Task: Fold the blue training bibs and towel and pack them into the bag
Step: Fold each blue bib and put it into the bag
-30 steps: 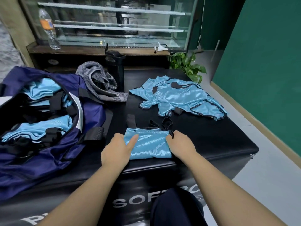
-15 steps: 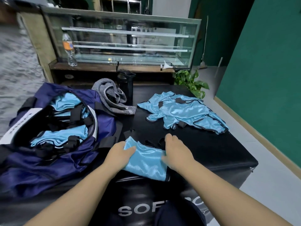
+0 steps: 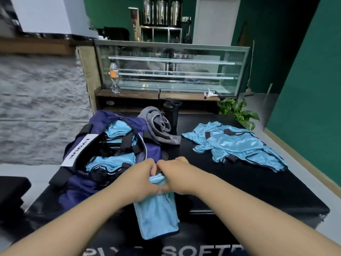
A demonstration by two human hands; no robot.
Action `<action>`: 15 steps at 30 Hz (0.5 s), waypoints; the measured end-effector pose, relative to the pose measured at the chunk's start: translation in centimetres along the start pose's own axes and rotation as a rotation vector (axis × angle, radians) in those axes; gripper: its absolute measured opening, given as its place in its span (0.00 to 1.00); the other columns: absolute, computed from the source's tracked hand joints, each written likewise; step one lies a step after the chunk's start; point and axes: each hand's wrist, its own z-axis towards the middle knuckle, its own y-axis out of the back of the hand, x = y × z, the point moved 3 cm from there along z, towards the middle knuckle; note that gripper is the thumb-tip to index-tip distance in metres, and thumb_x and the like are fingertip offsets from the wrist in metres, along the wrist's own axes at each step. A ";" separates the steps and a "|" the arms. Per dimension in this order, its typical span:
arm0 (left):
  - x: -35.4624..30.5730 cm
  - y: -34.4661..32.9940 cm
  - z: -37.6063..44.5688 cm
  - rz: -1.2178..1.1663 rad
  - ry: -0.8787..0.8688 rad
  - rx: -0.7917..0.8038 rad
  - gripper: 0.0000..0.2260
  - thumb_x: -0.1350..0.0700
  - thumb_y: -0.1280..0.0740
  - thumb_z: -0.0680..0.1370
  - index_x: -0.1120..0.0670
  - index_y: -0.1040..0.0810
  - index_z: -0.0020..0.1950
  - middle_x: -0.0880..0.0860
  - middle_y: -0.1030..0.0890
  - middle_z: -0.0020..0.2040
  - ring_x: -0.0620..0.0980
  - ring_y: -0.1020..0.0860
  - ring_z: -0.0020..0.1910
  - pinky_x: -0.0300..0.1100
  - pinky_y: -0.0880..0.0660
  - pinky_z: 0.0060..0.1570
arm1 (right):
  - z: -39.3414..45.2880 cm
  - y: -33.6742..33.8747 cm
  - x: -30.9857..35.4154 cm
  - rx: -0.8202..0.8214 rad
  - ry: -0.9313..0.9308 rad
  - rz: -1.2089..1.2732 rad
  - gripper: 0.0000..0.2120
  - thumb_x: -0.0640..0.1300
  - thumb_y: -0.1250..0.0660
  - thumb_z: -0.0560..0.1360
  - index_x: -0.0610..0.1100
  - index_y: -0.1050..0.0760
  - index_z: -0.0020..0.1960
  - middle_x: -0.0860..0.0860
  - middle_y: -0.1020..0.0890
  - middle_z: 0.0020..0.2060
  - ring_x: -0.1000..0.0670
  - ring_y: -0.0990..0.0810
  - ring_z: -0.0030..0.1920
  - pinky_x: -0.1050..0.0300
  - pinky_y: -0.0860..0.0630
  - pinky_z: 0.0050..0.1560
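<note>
A folded light-blue bib [image 3: 158, 215] hangs from both my hands above the near edge of the black padded table [image 3: 249, 191]. My left hand [image 3: 140, 179] and my right hand [image 3: 178, 175] grip its top end side by side, fingers curled round the cloth. The navy bag [image 3: 149, 150] lies open to the left, with several folded blue bibs [image 3: 112, 161] inside. A loose heap of unfolded blue bibs [image 3: 238, 145] lies at the right of the table. A grey towel [image 3: 156, 126] lies crumpled behind the bag.
A black bottle [image 3: 171, 115] stands beside the towel. Behind the table runs a glass display case [image 3: 171, 69] with a plastic water bottle [image 3: 114, 76] on its wooden ledge. A potted plant [image 3: 238, 111] sits at the far right corner. A green wall runs along the right.
Both hands have gathered the folded bib, lifted it off the table and brought its top end together; it now hangs lengthwise. The view has tilted upward.
</note>
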 end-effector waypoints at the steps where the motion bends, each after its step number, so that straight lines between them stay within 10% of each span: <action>1: 0.7 0.7 -0.2 -0.079 0.025 -0.003 0.20 0.47 0.25 0.59 0.50 0.35 0.39 0.46 0.25 0.33 0.44 0.32 0.32 0.39 0.35 0.33 | 0.4 0.4 0.4 -0.006 0.002 0.012 0.20 0.53 0.29 0.72 0.44 0.29 0.58 0.48 0.21 0.52 0.46 0.25 0.55 0.50 0.36 0.59; 7: 5.4 3.9 -1.1 -0.517 0.084 -0.242 0.17 0.59 0.22 0.66 0.52 0.28 0.47 0.41 0.18 0.38 0.40 0.22 0.37 0.35 0.25 0.40 | 2.9 1.5 0.9 -0.117 -0.045 0.429 0.11 0.48 0.28 0.73 0.52 0.30 0.37 0.57 0.26 0.35 0.58 0.29 0.35 0.66 0.35 0.32; 12: 9.3 3.8 -2.1 -0.334 0.148 0.131 0.17 0.51 0.30 0.67 0.46 0.24 0.55 0.44 0.16 0.51 0.41 0.19 0.51 0.42 0.24 0.56 | 4.9 1.3 0.3 -0.252 -0.210 0.848 0.10 0.47 0.29 0.73 0.40 0.21 0.49 0.51 0.19 0.40 0.54 0.22 0.40 0.64 0.29 0.39; 15: 11.1 5.3 -2.0 -0.284 0.230 0.120 0.08 0.57 0.31 0.72 0.49 0.21 0.51 0.45 0.17 0.44 0.42 0.20 0.43 0.38 0.23 0.47 | 6.0 0.2 -0.3 -0.239 -0.350 0.939 0.12 0.47 0.30 0.74 0.40 0.20 0.52 0.45 0.16 0.49 0.47 0.17 0.50 0.55 0.23 0.50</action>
